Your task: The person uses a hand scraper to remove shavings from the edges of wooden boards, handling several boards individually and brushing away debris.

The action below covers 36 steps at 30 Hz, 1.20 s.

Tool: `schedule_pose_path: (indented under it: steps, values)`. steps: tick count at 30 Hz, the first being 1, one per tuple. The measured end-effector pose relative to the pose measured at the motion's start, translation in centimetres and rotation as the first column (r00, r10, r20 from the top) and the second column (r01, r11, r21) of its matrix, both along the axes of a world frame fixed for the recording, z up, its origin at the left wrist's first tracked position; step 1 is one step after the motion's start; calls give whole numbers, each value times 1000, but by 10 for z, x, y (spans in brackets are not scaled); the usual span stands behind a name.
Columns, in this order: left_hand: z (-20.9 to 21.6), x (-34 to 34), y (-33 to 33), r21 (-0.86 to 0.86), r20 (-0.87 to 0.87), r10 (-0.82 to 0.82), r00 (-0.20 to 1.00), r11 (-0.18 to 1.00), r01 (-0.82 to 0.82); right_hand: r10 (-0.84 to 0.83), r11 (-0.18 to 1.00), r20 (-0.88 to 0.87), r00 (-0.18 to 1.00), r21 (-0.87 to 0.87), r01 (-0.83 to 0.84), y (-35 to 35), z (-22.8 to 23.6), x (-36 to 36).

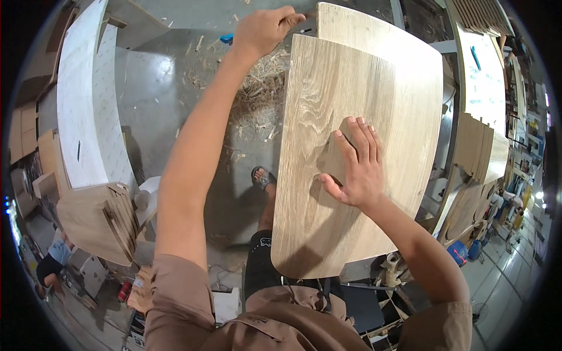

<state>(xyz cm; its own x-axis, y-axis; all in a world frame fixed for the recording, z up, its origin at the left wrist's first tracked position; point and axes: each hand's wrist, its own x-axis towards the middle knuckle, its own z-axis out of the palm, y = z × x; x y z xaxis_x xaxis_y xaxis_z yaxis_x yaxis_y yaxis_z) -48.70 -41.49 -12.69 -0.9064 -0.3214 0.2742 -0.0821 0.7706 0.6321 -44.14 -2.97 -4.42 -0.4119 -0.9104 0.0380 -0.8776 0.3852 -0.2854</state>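
Note:
A wood-grain panel [316, 128] with a rounded near corner lies in front of me. It rests on a second panel [374, 32], which shows beyond its far end. My right hand [360, 164] is pressed flat on the upper panel, fingers spread, holding nothing. At the far left corner of the panels, my left hand [263, 29] is closed in a fist. A thin dark bit shows between it and the panel edge; what the fist grips is too hidden to name.
Curled wood shavings [260, 90] litter the floor below my left arm. Pale boards [79, 117] stand at the left, above a stack of brown panels [93, 219]. On the right, a worktable carries a teal pen [475, 57] and brown slats [473, 143]. Another person [55, 257] is at lower left.

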Motion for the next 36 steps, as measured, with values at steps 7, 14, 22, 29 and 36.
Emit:
schedule_pose_path:
  steps: [7, 14, 22, 29, 36]
  values:
    - [5, 48, 48, 202, -377, -69, 924, 967, 154, 5, 1000, -26, 1000, -9, -5, 7, 0, -3]
    - [20, 181, 94, -91, -106, -278, 955, 959, 270, 114, 981, -36, 993, 164, -107, 3, -6, -2]
    - [70, 465, 285, 111, 215, -573, 791, 819, 563, 62, 997, -194, 979, -40, -71, 3, -13, 1]
    - [70, 457, 315, -3, 164, 165, 973, 986, -167, 72, 987, -217, 974, -125, -100, 3, -26, 11]
    - [70, 461, 398, -104, 254, 460, 851, 888, -449, 33, 994, -57, 998, -106, -39, -1, 19, 33]
